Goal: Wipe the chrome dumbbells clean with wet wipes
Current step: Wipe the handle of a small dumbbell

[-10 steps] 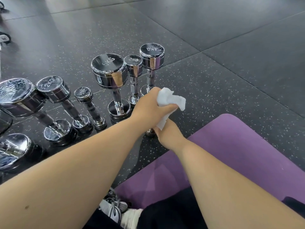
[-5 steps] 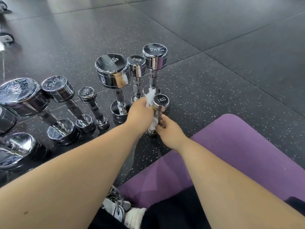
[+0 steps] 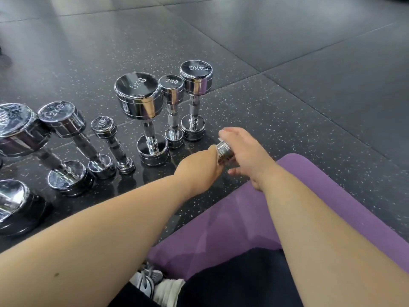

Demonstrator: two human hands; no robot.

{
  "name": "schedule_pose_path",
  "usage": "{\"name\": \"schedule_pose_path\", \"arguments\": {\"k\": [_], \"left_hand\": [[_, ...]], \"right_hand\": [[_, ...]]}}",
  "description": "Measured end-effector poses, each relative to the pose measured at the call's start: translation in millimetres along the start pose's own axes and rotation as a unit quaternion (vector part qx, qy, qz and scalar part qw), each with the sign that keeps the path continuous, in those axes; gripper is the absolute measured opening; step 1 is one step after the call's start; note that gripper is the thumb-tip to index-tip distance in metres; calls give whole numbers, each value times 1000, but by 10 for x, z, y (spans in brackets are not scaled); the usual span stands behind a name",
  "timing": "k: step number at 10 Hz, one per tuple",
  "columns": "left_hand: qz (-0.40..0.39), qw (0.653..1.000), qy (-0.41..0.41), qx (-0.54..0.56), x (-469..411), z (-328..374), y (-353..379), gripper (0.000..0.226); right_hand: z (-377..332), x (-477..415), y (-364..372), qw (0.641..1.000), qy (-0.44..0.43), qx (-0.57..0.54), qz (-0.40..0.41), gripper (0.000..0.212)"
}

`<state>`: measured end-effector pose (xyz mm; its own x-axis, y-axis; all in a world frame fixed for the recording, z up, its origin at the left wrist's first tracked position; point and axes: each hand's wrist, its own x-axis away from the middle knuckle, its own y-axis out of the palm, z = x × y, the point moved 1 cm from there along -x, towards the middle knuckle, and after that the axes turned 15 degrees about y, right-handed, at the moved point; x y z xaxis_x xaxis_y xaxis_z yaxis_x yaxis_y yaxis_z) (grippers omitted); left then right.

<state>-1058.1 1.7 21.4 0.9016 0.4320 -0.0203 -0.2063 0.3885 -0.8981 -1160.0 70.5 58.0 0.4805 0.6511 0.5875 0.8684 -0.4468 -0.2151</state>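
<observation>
A small chrome 1 kg dumbbell (image 3: 224, 150) is tilted between my hands, just off the purple mat. My left hand (image 3: 199, 171) grips its lower part from the left, with the fingers hidden. My right hand (image 3: 245, 151) curls over its upper head. A sliver of white wet wipe (image 3: 220, 134) shows under my right fingertips; the rest of it is hidden. Three chrome dumbbells stand upright behind: a 5 kg dumbbell (image 3: 141, 100), a 2 kg dumbbell (image 3: 172, 91) and a taller dumbbell (image 3: 195, 78).
More chrome dumbbells stand at the left: another 1 kg dumbbell (image 3: 110, 138), a larger dumbbell (image 3: 66, 122) and big dumbbells at the frame edge (image 3: 15, 127). A purple mat (image 3: 332, 185) lies under me on black speckled rubber flooring (image 3: 287, 107). My shoe (image 3: 146, 280) shows below.
My right hand has moved from the dumbbell's lower handle up over its head. My left hand has dropped to the lower part. The wipe, which stood out in my left hand, is almost hidden.
</observation>
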Motion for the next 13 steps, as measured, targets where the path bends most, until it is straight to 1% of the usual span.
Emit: {"name": "schedule_pose_path", "arguments": {"k": [1,2,3,4,5,6,7,8,9,10,11,12,13], "left_hand": [[-41,995,9,-89,57,62,-102,16],[-16,995,21,-96,54,57,-291,19],[-40,998,38,-37,77,17,-472,20],[-95,994,36,-27,185,-25,-659,32],[-123,991,15,-57,347,-47,-876,28],[-60,995,17,-78,436,85,-1074,25],[79,982,31,-171,503,241,-1242,29],[221,957,84,-170,570,268,-1298,11],[355,905,138,-189,568,241,-1244,19],[383,909,85,-140,650,352,-1157,53],[304,932,-60,189,683,441,-865,52],[260,818,-83,507,636,357,-718,8],[213,544,-160,796,555,238,-1024,17]], "right_hand": [[76,-1,175,987,-26,137,86,25],[-51,59,190,967,-88,164,173,39],[-214,143,184,951,-144,185,204,38],[-323,289,87,943,-156,172,240,32],[-399,467,-66,947,-160,102,260,33],[-447,665,-165,961,-145,-4,234,31],[-540,949,-307,986,-64,-49,145,27],[-535,1242,-391,990,47,2,-129,10],[-325,1338,-80,959,96,82,-254,15],[-166,1173,322,966,96,-32,-239,15],[-141,1005,439,970,72,-88,-213,17],[-105,882,430,987,12,1,-162,13],[-71,826,422,979,-76,168,-90,10]]}}
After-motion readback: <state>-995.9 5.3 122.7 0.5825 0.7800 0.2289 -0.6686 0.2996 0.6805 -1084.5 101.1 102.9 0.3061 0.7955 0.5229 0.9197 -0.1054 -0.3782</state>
